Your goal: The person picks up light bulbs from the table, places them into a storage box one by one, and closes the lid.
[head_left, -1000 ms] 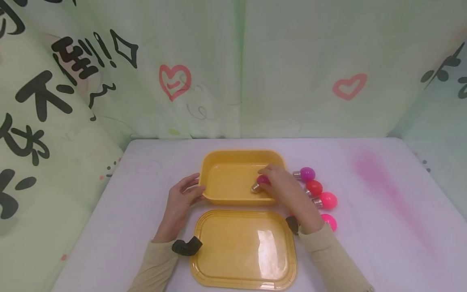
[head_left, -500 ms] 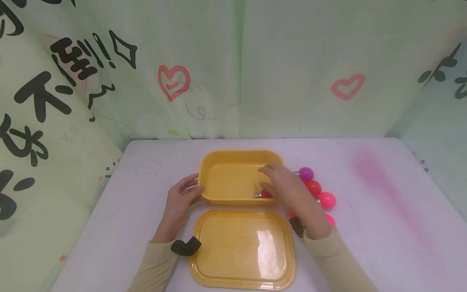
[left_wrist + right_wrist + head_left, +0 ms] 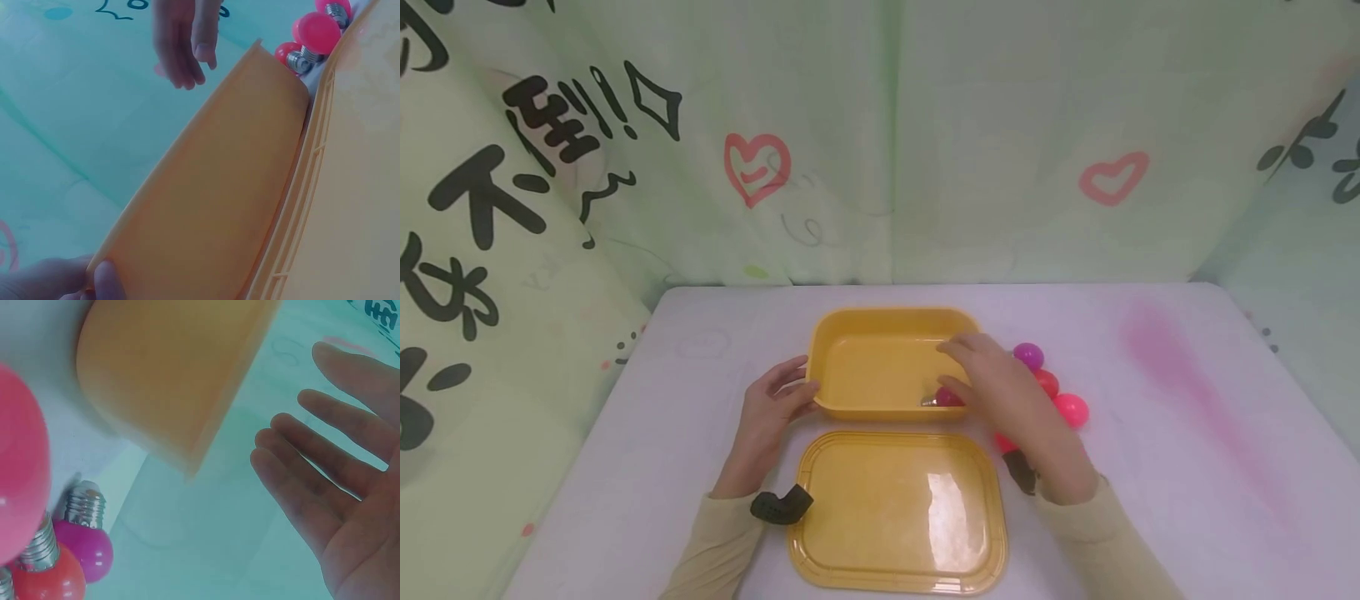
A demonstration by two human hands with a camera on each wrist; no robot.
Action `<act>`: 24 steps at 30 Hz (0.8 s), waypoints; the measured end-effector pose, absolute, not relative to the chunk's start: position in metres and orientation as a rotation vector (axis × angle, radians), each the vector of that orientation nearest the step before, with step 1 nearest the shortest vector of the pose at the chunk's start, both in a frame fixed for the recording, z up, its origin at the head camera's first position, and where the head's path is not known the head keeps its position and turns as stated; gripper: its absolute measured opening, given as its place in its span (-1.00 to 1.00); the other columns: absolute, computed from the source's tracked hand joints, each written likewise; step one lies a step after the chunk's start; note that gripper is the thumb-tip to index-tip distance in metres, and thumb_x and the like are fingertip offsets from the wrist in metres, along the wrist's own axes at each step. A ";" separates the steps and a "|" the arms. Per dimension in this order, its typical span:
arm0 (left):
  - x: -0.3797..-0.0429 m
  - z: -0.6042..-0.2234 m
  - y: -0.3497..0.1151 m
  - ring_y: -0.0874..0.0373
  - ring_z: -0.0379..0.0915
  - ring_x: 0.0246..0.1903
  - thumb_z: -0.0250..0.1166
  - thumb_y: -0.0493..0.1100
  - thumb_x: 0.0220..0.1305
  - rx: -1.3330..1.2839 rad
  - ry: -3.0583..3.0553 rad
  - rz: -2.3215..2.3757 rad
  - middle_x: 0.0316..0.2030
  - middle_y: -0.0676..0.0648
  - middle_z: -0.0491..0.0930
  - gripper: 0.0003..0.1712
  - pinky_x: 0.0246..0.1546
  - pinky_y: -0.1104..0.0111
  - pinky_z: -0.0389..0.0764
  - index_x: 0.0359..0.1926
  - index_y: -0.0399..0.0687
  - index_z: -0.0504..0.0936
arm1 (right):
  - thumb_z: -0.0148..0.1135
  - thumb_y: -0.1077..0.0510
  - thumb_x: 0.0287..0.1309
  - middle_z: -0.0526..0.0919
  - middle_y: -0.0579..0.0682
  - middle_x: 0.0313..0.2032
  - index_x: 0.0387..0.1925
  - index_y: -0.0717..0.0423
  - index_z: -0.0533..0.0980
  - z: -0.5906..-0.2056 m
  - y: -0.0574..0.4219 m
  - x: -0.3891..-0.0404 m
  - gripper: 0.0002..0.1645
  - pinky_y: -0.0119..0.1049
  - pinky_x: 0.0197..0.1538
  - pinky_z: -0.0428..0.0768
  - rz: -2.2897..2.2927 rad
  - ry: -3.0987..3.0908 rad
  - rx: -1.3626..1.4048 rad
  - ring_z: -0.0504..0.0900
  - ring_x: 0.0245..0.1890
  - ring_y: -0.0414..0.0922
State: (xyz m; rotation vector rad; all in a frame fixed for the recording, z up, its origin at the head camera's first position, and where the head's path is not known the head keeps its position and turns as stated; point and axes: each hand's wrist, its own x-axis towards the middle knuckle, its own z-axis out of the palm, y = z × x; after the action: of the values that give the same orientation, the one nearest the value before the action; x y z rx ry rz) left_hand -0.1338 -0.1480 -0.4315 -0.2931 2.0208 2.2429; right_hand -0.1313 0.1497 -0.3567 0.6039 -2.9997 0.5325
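Observation:
The yellow plastic box [image 3: 880, 367] stands on the table, with a dark pink bulb [image 3: 950, 397] lying inside near its front right corner. At the box's left end, my left hand [image 3: 775, 408] grips the rim between thumb and fingers; the left wrist view has the thumb [image 3: 107, 281] against the wall. My right hand [image 3: 1000, 383] hovers over the right end, holding nothing. Its fingers are spread apart in the right wrist view. Right of the box lie several bulbs: a purple bulb [image 3: 87, 553], a red bulb [image 3: 53, 581] and a pink bulb [image 3: 1071, 411], partly behind my right hand.
A yellow lid [image 3: 898, 512] lies flat in front of the box, close to its near wall. The white table [image 3: 1150, 500] is backed by a pale green curtain [image 3: 1000, 167] with drawings, and curtains hang at both sides.
My right hand has let go of the dark pink bulb, which dropped to the box floor. The hand then drew slightly to the right. My left hand has stayed on the rim.

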 end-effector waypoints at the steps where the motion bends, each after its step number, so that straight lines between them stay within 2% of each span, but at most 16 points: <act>1: -0.134 -0.431 -0.148 0.24 0.61 -0.17 0.37 -0.32 0.24 -0.291 2.023 2.240 0.14 -0.22 0.45 -0.43 -0.18 0.42 0.71 0.27 -0.14 0.49 | 0.41 0.05 0.18 0.54 0.17 0.14 0.20 0.17 0.51 -0.356 0.151 -0.131 -0.41 0.02 0.17 0.61 0.533 -3.000 0.604 0.52 0.19 0.13; 13: -0.132 -0.431 -0.148 0.22 0.60 -0.13 0.37 -0.28 0.26 -0.270 2.049 2.217 0.15 -0.22 0.44 -0.44 -0.14 0.42 0.70 0.27 -0.12 0.49 | 0.46 0.15 0.11 0.56 0.17 0.12 0.17 0.20 0.52 -0.355 0.168 -0.123 -0.41 0.04 0.09 0.65 0.520 -2.948 0.663 0.53 0.16 0.13; 24: -0.133 -0.432 -0.148 0.22 0.60 -0.11 0.38 -0.25 0.26 -0.267 2.061 2.205 0.16 -0.20 0.44 -0.43 -0.13 0.42 0.70 0.28 -0.10 0.48 | 0.46 0.17 0.10 0.57 0.19 0.13 0.17 0.20 0.51 -0.355 0.184 -0.115 -0.41 0.10 0.22 0.54 0.537 -2.961 0.692 0.51 0.20 0.15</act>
State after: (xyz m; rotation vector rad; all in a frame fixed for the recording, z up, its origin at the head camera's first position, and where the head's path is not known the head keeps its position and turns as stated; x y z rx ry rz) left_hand -0.1328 -0.1484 -0.4318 -0.2672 2.0612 2.2046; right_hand -0.1146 0.1840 -0.3551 0.6925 -2.9610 0.5366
